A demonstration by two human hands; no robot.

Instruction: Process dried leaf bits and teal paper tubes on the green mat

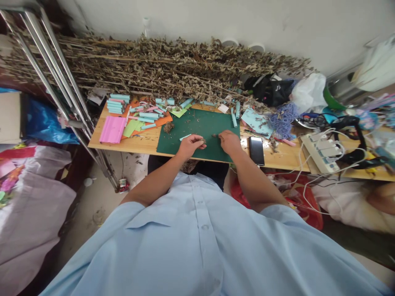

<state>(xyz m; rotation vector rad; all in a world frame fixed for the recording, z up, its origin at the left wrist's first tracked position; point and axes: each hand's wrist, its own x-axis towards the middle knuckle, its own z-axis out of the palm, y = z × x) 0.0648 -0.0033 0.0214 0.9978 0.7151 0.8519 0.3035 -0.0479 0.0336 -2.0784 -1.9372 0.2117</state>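
While my left hand (190,147) pinches dry brown leaf crumbs (203,140) over the dark green rectangular mat (197,123), my right hand (231,142) curls beside similar scraps (214,135) (pinching or not, I cannot tell).

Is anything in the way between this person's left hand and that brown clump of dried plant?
Only a slim pale-blue strip beside the left hand; past it, flat green mat shows up to the brown clump.

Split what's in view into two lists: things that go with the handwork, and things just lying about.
Probably in use:
- mat
- leaf clump
- dried stalks
- blue tubes

Apparently just lying about:
- phone
- power strip
- purple yarn
- white bag
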